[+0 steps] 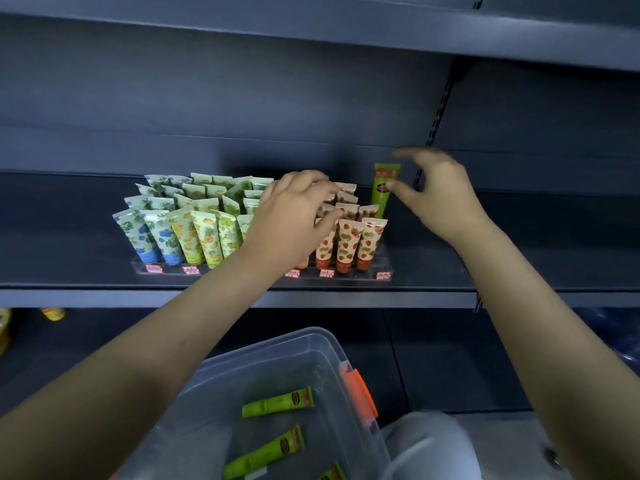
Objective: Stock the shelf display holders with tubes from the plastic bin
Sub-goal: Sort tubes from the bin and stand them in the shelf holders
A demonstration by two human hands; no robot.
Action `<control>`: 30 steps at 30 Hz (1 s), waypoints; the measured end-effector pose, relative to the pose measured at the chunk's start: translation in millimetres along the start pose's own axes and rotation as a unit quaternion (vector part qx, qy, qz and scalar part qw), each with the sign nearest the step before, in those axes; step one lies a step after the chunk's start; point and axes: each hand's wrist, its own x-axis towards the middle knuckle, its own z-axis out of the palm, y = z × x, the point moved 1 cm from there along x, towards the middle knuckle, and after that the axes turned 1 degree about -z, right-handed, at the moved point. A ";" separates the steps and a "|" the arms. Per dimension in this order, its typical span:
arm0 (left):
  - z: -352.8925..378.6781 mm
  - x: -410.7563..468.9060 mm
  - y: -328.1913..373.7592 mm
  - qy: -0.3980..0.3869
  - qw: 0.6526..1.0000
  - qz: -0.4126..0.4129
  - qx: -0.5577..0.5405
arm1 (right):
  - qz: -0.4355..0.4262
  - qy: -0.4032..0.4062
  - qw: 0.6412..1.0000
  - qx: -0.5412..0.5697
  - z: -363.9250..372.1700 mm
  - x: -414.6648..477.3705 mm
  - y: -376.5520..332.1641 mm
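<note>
A clear display holder [346,274] on the middle shelf carries rows of upright tubes with blue, yellow, green and strawberry prints. My left hand [294,216] reaches over its middle, fingers and thumb curled round the tops of the strawberry tubes [346,242]. One green tube [382,188] stands upright at the holder's back right corner. My right hand [440,195] hovers beside it with spread fingers, the thumb tip just touching the tube. Below, the clear plastic bin [311,344] with an orange latch [358,389] holds several green tubes [277,401] lying flat.
The dark shelf [519,258] stretches bare to the right of the holder, and another shelf board [311,32] hangs overhead. Yellow items [52,313] sit on the lower shelf at the far left. A slotted upright [438,112] runs up the back wall.
</note>
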 end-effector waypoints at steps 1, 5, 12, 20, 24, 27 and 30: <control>-6.8 -5.3 -2.7 0.005 1.000 0.001 0.005 | -0.017 -0.012 1.000 -0.017 -1.3 -8.1 -10.5; -28.5 -42.0 -19.3 0.027 0.999 0.011 0.037 | -0.055 -0.046 0.997 -0.025 8.8 -45.7 -50.7; -41.6 -143.9 -56.7 0.026 0.999 -0.009 0.023 | -0.044 -0.122 0.991 0.043 71.1 -128.9 -92.1; -34.5 -218.4 -77.7 -0.013 0.998 -0.068 -0.005 | 0.030 -0.200 0.976 0.080 122.4 -184.0 -98.4; -4.9 -250.1 -79.5 -0.049 0.995 -0.078 -0.027 | 0.045 -0.245 0.966 0.069 151.4 -206.6 -86.6; 24.4 -279.5 -83.5 -0.109 0.986 -0.113 -0.060 | 0.081 -0.294 0.949 0.086 179.3 -229.0 -74.3; 53.2 -312.2 -86.9 -0.192 0.965 -0.165 -0.068 | 0.139 -0.340 0.923 0.111 208.0 -255.9 -61.3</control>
